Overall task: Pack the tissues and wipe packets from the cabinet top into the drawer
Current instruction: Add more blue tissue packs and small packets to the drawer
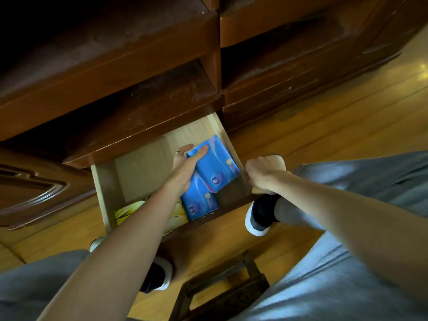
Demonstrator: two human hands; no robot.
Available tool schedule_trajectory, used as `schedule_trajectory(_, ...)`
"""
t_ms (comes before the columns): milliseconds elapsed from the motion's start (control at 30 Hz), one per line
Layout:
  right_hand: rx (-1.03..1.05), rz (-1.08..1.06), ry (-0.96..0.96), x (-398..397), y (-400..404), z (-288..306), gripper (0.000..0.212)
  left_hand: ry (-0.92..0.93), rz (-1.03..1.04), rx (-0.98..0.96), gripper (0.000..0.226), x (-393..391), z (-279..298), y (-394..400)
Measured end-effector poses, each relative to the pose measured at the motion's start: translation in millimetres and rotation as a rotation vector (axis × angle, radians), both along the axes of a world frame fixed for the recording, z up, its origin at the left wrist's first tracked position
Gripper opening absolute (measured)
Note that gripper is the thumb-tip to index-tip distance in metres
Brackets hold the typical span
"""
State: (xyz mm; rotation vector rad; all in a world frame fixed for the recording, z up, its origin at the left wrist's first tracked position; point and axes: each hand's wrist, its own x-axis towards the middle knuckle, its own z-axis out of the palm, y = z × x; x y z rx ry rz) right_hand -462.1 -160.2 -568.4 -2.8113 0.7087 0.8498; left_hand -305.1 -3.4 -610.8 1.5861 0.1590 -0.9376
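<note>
The lowest drawer of a dark brown cabinet stands pulled out, its inside pale wood. My left hand reaches into it and grips a blue tissue packet, held tilted near the drawer's right wall. A second blue packet lies below it against the drawer front. A yellow packet lies at the front left, partly hidden by my forearm. My right hand is closed on the drawer's front right corner. The cabinet top is out of view.
Shut cabinet drawers stack above and to the right. A carved cabinet door is at the left. My feet in dark shoes rest on the yellow wooden floor under the drawer. A dark wooden stool stands between my knees.
</note>
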Motion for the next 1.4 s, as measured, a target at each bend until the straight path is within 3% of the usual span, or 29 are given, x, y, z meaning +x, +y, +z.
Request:
schedule_trajectory(133,0.086,-0.005,0.004,1.6,0.4,5.5,0.017,0.122,-0.223,0.014,0.058,-7.7,-12.1,-5.2)
schedule_trajectory(200,0.108,-0.006,0.007,1.9,-0.1,6.2,0.017,0.08,-0.271,0.038,0.059,-14.0,-11.9,-5.9)
schedule_trajectory(267,0.095,0.0,0.008,1.8,-0.1,6.6,0.016,-0.082,-0.399,0.156,0.075,-14.8,-9.5,-2.3)
schedule_trajectory(333,0.091,0.005,0.012,2.1,0.2,6.9,0.012,-0.391,-0.686,0.395,0.091,-9.1,-11.4,6.8)
schedule_trajectory(400,0.088,0.011,0.016,2.8,0.6,7.2,0.008,-0.534,-0.92,0.517,0.092,-4.2,-13.5,15.8)
schedule_trajectory(533,0.091,0.007,0.008,1.9,1.1,7.1,0.012,-0.237,-0.949,0.329,0.081,-1.5,-14.6,21.7)
schedule_trajectory(600,0.091,0.009,0.006,1.9,1.3,6.5,0.014,-0.276,-1.025,0.337,0.082,2.9,-11.0,19.2)
schedule_trajectory(700,0.089,0.005,0.016,3.4,1.4,6.9,0.01,-0.476,-1.26,0.552,0.107,17.1,-5.4,13.4)
schedule_trajectory(767,0.088,0.01,0.023,4.4,1.4,8.2,0.01,-0.422,-1.321,0.535,0.107,25.7,-3.2,9.0)
schedule_trajectory(900,0.089,0.008,0.039,5.7,1.1,8.8,0.014,-0.142,-1.084,0.375,0.1,25.0,-4.0,0.6)
schedule_trajectory(1033,0.094,0.008,0.057,7.1,0.9,10.4,0.016,-0.163,-0.908,0.381,0.083,11.1,-12.4,-5.5)
schedule_trajectory(1200,0.118,0.0,0.058,8.6,-1.1,13.8,0.012,-0.096,-0.669,0.154,0.038,21.8,-12.7,15.4)
schedule_trajectory(1300,0.113,-0.006,0.035,7.9,-0.4,12.3,0.01,-0.068,-0.442,0.037,0.045,35.2,-8.2,27.5)
schedule_trajectory(1400,0.113,-0.017,0.028,7.3,-0.4,11.6,0.012,-0.114,-0.53,0.016,0.048,29.6,-6.6,21.6)
